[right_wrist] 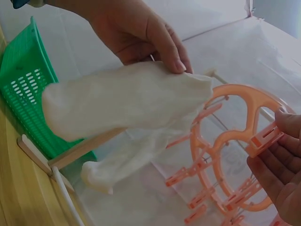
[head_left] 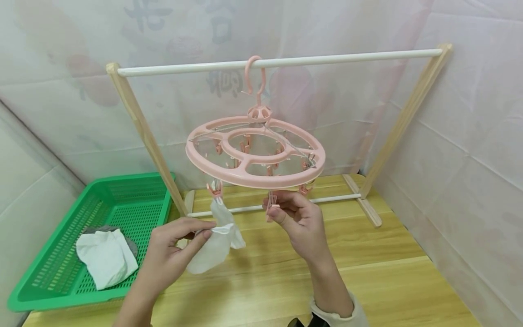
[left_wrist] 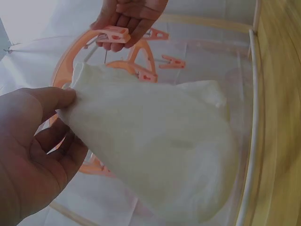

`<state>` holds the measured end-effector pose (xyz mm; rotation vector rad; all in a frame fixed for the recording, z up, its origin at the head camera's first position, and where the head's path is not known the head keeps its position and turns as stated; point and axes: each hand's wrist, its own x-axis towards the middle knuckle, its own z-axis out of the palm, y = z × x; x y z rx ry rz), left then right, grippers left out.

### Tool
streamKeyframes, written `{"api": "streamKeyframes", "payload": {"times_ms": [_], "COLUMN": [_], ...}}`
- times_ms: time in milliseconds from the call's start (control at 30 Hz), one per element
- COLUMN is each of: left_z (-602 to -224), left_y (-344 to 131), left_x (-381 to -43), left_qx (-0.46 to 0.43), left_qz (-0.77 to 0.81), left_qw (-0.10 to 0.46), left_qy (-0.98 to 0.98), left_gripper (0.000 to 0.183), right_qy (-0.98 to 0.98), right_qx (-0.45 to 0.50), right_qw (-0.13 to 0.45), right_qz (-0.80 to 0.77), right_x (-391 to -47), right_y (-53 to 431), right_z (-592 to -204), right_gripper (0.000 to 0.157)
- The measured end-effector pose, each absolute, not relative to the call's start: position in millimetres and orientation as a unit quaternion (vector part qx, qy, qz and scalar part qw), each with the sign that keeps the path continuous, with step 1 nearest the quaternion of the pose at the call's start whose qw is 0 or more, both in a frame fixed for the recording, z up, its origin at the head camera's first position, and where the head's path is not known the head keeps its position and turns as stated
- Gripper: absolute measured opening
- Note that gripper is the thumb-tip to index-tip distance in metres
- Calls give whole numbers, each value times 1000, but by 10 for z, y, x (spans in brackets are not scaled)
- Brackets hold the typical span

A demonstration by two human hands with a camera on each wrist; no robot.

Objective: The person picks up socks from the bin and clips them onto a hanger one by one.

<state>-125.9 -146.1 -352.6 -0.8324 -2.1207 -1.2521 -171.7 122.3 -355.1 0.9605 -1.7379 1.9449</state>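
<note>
My left hand (head_left: 173, 245) pinches a white sock (head_left: 210, 254) by its cuff, and the toe hangs down. Behind it, a second white sock (head_left: 220, 211) hangs from a clip of the pink round drying hanger (head_left: 255, 177). My right hand (head_left: 300, 222) pinches a pink clothes peg (head_left: 272, 209) that dangles from the hanger's front rim. In the right wrist view the peg (right_wrist: 264, 140) sits between thumb and fingers, with the held sock (right_wrist: 127, 99) off to its left. The left wrist view shows the held sock (left_wrist: 155, 136) spread below the peg (left_wrist: 115, 34).
The hanger hooks over a white rail (head_left: 343, 59) on a wooden stand (head_left: 392, 136). A green basket (head_left: 45, 240) at the left contains a white sock (head_left: 108, 259) and a grey piece (head_left: 131, 245). Several other pegs hang around the ring. Pale curtains back the wooden table (head_left: 388, 281).
</note>
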Motion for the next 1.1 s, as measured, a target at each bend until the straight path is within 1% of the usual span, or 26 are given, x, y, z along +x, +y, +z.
{"api": "streamKeyframes", "payload": {"times_ms": [167, 333, 433, 567, 667, 900, 1100], "left_z": [-3538, -3552, -3557, -3573, -3592, -3613, -3577], "left_y": [-1326, -1179, -1083, -982, -923, -785, -659], "left_x": [-1289, -1320, -1348, -1395, -1426, -1476, -1528], "left_qx": [-304, -271, -252, -250, -257, -274, -287], "left_qz": [-489, -505, -504, -500, -501, -496, -506], "left_qw": [245, 215, 208, 213, 219, 246, 242], "left_qy": [-780, -791, -799, -801, -797, -787, -777], "left_gripper": [28, 20, 16, 11, 11, 12, 10], "right_qy": [-593, -577, -575, -570, -565, -559, -544], "right_qx": [345, 346, 342, 346, 353, 357, 359], "right_qw": [196, 215, 221, 225, 226, 223, 216], "right_qz": [700, 708, 710, 711, 711, 714, 727], "right_x": [-1728, -1739, -1738, -1739, -1741, -1739, -1744], "right_y": [1210, 1205, 1202, 1200, 1203, 1215, 1221], "right_z": [-3556, -3562, -3559, -3556, -3560, -3561, -3551], "right_gripper": [23, 24, 26, 26, 23, 24, 25]}}
